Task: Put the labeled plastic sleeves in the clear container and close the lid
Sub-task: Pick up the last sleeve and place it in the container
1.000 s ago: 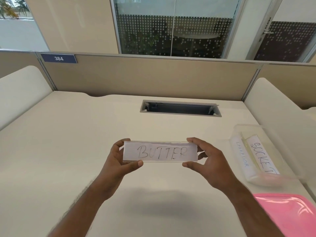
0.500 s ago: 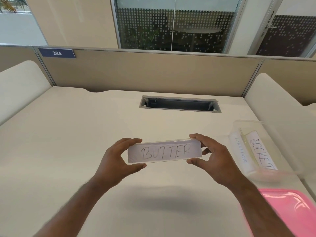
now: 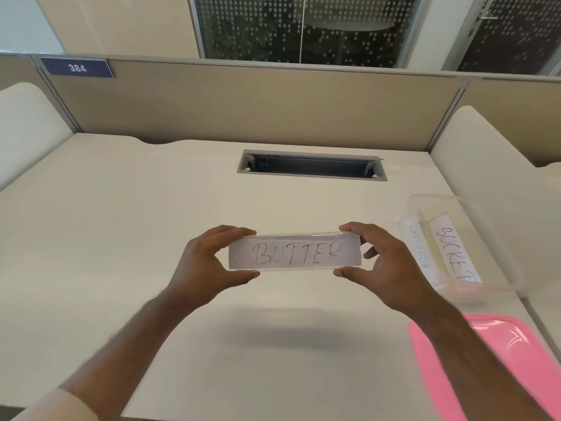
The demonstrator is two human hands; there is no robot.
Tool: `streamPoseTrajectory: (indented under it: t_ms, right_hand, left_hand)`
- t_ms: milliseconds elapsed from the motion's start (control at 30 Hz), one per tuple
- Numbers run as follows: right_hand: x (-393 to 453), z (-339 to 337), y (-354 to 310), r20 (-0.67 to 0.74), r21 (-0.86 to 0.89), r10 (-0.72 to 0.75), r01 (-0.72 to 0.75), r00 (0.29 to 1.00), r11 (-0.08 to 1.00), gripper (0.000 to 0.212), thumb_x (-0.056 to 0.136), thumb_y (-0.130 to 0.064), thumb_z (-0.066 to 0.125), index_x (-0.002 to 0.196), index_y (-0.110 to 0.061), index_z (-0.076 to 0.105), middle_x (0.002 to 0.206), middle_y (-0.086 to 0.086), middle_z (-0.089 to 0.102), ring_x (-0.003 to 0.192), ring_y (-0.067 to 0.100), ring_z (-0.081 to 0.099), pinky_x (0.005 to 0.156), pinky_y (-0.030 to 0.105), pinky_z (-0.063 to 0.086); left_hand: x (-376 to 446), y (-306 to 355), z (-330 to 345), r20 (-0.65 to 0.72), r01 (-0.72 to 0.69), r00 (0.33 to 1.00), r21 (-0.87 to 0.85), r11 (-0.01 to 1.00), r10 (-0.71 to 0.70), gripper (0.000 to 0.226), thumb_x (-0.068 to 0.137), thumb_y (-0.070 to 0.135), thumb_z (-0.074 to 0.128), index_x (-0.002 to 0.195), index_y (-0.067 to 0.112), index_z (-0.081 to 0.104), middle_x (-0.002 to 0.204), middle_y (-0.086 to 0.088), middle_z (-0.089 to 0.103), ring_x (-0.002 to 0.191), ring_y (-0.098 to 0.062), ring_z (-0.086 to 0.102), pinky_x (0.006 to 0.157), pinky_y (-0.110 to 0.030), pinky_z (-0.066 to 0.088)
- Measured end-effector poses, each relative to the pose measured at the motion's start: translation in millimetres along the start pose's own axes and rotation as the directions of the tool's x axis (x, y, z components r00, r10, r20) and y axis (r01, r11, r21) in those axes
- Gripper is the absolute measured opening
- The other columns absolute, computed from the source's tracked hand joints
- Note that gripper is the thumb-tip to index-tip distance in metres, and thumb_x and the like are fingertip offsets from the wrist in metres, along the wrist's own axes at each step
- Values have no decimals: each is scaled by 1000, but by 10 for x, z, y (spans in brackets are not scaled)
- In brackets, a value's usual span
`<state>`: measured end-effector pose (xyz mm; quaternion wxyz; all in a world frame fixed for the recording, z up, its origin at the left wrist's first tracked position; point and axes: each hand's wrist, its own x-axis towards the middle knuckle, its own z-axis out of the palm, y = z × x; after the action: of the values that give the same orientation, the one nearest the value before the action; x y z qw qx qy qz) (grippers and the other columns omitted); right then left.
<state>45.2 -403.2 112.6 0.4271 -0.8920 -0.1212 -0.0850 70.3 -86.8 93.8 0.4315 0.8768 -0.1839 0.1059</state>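
I hold a clear plastic sleeve with a white label reading BUTTER (image 3: 294, 252) level above the middle of the desk. My left hand (image 3: 206, 262) pinches its left end and my right hand (image 3: 382, 262) pinches its right end. To the right, an open clear container (image 3: 485, 291) sits on the desk. Two labeled sleeves lie inside it, one reading SOCKET (image 3: 455, 253) and one with faint blue writing (image 3: 420, 252). The pink lid (image 3: 504, 354) lies flat on the desk in front of the container, partly hidden by my right forearm.
A beige desk (image 3: 121, 238) has a dark cable slot (image 3: 311, 165) at its back middle. Partition panels (image 3: 243, 104) wall the back and sides, with a blue plate numbered 384 (image 3: 77, 68) at the upper left.
The sleeve and both hands have shifted slightly right, toward the container. The grip on both ends is unchanged.
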Motion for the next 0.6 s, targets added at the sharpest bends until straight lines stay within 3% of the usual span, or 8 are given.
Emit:
streamPoseTrajectory:
  t_ms: [100, 233, 367, 467, 600]
  right_hand:
    - [-10, -34, 58, 22, -20, 11, -11, 1000, 1000, 69, 64, -23, 89, 115, -49, 50, 110, -37, 53, 92, -9, 48, 73, 3, 37]
    - [-14, -102, 155, 67, -43, 41, -39, 997, 998, 70, 64, -30, 89, 121, -44, 51, 116, -31, 54, 102, -8, 47, 77, 4, 37]
    - [13, -219, 187, 166, -75, 69, -57, 984, 996, 80, 62, -50, 85, 132, -44, 45, 132, -26, 51, 120, -5, 45, 95, 15, 36]
    - [83, -330, 151, 211, -98, 69, -49, 975, 994, 79, 63, -58, 80, 133, -45, 45, 131, -25, 52, 120, -4, 46, 98, 20, 39]
    - [202, -511, 107, 230, -325, 36, 42, 972, 945, 82, 66, -64, 74, 138, -37, 45, 140, -13, 51, 128, 9, 45, 108, 35, 37]
  left_hand:
    - [11, -1, 66, 15, 8, 1000, -13, 1000, -8, 64, 55, 20, 97, 114, 27, 72, 111, 22, 67, 106, -2, 62, 88, -8, 42]
    - [49, 6, 136, 40, 8, 999, -18, 1000, -8, 63, 57, 21, 97, 114, 32, 71, 108, 21, 69, 106, -4, 62, 85, -8, 41]
    - [118, 41, 215, 55, -10, 998, -8, 1000, 11, 63, 58, 24, 97, 114, 36, 70, 113, 23, 66, 107, -4, 62, 83, -7, 41]
    - [183, 72, 298, 61, -24, 998, -7, 1000, 24, 63, 58, 24, 97, 114, 35, 70, 113, 24, 66, 106, -3, 62, 81, -6, 41]
    - [278, 110, 410, 65, -46, 997, -3, 999, 46, 63, 58, 24, 97, 112, 38, 69, 113, 23, 66, 107, -5, 62, 81, -9, 43]
